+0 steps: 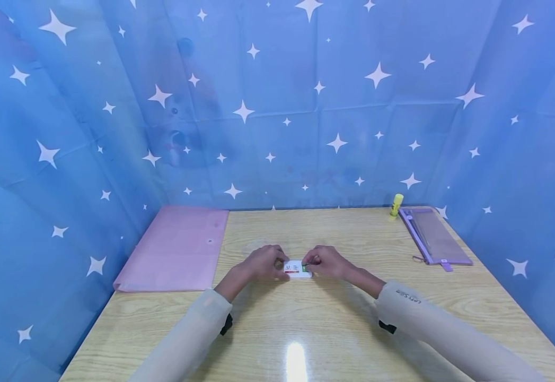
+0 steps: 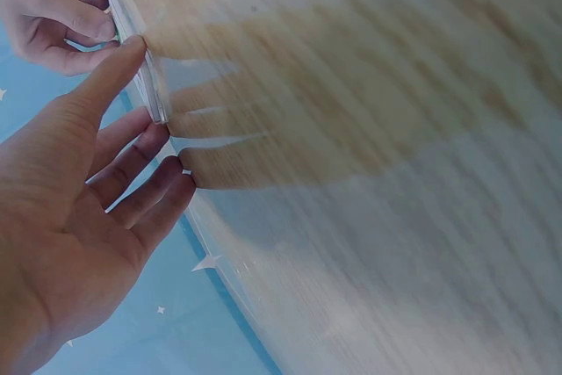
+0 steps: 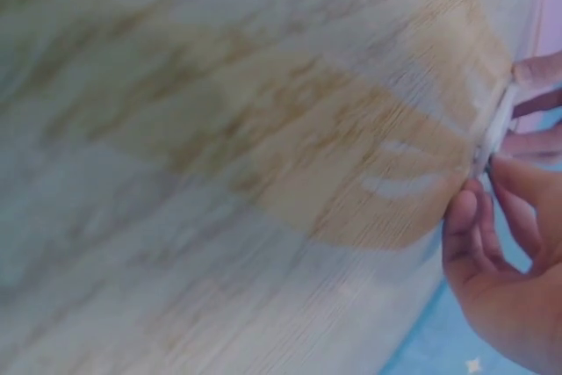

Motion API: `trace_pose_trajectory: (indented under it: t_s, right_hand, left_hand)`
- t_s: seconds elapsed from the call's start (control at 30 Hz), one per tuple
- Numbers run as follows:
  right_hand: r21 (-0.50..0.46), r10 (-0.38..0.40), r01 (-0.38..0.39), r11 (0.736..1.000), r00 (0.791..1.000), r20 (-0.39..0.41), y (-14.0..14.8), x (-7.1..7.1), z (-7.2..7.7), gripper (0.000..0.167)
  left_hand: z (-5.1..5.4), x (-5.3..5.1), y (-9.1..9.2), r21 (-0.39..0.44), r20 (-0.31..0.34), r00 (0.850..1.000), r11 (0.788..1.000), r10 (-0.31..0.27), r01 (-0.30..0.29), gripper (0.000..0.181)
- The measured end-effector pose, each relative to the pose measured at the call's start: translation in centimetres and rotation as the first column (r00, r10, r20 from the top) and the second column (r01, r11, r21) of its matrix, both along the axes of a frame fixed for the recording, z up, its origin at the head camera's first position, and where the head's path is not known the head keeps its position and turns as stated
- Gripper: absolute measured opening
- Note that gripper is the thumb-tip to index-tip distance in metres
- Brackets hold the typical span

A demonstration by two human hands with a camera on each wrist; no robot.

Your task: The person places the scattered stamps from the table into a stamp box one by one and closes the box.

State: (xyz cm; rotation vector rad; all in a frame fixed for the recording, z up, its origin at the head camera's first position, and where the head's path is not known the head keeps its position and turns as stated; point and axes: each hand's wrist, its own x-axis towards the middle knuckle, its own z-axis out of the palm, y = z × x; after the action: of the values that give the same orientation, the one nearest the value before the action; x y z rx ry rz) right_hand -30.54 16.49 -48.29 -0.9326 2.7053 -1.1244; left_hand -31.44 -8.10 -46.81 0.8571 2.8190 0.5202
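A small white flat packet [image 1: 298,274], card-like and printed with a dark "U" and a red-orange strip, lies at the middle of the table. My left hand [image 1: 264,262] grips its left end between thumb and fingers. In the left wrist view the packet [image 2: 151,94] is seen edge-on, with thin layers. At the other end, my right hand [image 1: 327,262] pinches with thumb and forefinger, the other fingers curled. A green patch [image 1: 304,269] shows under those fingertips; whether it is a separate piece, I cannot tell. The right wrist view shows the right hand [image 3: 514,261] close by the packet's edge.
A pink folder [image 1: 177,249] lies at the table's left. Toward the back right are a yellow glue stick [image 1: 396,205], standing, and a purple-edged zip pouch [image 1: 437,233]. Behind the hands lies a faint clear film [image 1: 254,244]. A blue star curtain [image 1: 277,132] borders the table.
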Motion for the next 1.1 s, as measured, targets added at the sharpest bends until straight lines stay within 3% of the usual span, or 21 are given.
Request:
trace_pose_trajectory:
  t_s: [0.5,1.1]
  right_hand:
    - [0.011,0.037,-0.036,0.999,0.998,-0.054,0.23,-0.21,-0.21,0.009]
    - [0.008,0.05,-0.049,0.999,0.997,-0.064,0.33,-0.14,-0.18,0.008]
  left_hand:
    - [0.05,0.02,-0.06,0.007,0.006,1.0,1.0,-0.001,0.001,0.048]
    - [-0.2,-0.31,-0.18,0.003,-0.009,1.0,1.0,-0.018,0.018,0.049]
